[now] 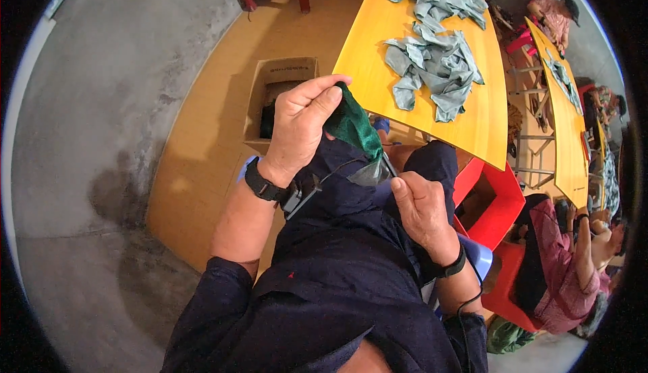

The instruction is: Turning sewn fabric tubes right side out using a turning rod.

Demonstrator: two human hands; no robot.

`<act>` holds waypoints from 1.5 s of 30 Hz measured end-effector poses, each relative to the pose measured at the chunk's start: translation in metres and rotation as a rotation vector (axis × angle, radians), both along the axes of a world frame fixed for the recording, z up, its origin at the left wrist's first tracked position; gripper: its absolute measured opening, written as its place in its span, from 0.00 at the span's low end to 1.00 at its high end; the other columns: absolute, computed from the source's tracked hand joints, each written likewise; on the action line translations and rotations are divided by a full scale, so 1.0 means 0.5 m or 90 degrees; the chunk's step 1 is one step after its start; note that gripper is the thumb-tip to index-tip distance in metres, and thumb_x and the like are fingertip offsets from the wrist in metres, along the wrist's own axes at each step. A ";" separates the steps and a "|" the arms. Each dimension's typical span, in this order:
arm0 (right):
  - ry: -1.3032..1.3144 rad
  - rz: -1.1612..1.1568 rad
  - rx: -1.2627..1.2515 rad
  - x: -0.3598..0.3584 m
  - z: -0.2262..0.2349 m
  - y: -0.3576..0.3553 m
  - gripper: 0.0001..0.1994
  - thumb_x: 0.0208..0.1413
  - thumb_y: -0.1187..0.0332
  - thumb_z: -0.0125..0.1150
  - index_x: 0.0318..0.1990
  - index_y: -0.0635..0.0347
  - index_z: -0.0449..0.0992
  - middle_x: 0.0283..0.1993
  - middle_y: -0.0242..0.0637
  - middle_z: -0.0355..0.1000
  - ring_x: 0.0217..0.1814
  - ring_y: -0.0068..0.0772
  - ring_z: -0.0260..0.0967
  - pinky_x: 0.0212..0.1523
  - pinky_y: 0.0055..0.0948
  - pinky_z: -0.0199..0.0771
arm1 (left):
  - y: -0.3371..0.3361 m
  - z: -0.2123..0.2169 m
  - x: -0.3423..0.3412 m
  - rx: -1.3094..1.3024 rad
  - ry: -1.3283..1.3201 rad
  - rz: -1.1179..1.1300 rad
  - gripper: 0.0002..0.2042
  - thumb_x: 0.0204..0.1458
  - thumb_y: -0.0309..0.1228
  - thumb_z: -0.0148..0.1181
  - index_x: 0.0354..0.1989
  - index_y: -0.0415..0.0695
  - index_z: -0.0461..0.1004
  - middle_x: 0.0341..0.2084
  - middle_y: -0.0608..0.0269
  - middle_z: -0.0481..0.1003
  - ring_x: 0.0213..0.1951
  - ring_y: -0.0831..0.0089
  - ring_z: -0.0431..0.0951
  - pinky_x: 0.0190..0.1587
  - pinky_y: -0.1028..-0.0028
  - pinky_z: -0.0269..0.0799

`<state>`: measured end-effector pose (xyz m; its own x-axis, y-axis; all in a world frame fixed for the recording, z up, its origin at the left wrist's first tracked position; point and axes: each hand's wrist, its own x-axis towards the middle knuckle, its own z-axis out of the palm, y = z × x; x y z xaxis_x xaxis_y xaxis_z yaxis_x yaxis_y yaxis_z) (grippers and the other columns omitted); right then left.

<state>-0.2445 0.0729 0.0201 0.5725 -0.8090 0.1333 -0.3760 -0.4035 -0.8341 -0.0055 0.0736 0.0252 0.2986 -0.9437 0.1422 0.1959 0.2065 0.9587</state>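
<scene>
My left hand point(302, 120) is raised in front of my body, its thumb and forefinger pinching the upper end of a dark green cloth piece point(356, 125). The cloth hangs down at a slant toward my right hand point(420, 206). That hand is closed around a thin grey metal tool point(389, 164), whose kind the fingers hide. The tool's exposed end meets the lower end of the cloth. A pale, translucent piece point(370, 173) shows just below there, over my lap. Dark straps circle both wrists.
Crumpled grey-green cloths point(439, 69) lie on a yellow table point(368, 56) ahead. An open cardboard box point(287, 69) stands on the floor beyond my left hand. A red plastic stool point(496, 204) is at my right. Other people point(563, 265) sit by further tables point(560, 130) on the right.
</scene>
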 end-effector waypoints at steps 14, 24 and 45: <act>0.024 0.017 0.018 0.002 -0.010 -0.023 0.12 0.63 0.68 0.55 0.30 0.67 0.71 0.21 0.55 0.66 0.22 0.58 0.67 0.23 0.39 0.65 | -0.004 -0.008 -0.001 0.052 0.090 -0.047 0.10 0.60 0.32 0.57 0.44 0.39 0.79 0.26 0.72 0.77 0.22 0.90 0.72 0.18 0.87 0.63; -0.046 -0.012 0.095 0.038 -0.025 -0.024 0.13 0.62 0.68 0.56 0.28 0.67 0.71 0.20 0.51 0.64 0.19 0.53 0.62 0.23 0.36 0.64 | -0.011 -0.046 -0.002 0.008 0.158 -0.031 0.10 0.62 0.30 0.54 0.43 0.37 0.77 0.26 0.68 0.76 0.20 0.84 0.69 0.19 0.84 0.61; 0.018 0.023 0.037 0.016 -0.002 -0.047 0.12 0.62 0.68 0.57 0.29 0.68 0.72 0.20 0.51 0.65 0.19 0.50 0.65 0.23 0.37 0.65 | -0.015 -0.053 0.015 -0.017 0.233 -0.063 0.08 0.62 0.31 0.54 0.42 0.40 0.77 0.28 0.66 0.78 0.22 0.81 0.72 0.20 0.80 0.64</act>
<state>-0.2367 0.0495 0.0192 0.6039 -0.7941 0.0693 -0.3863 -0.3677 -0.8459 0.0019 0.0660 -0.0015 0.2424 -0.9678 0.0674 0.5448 0.1933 0.8160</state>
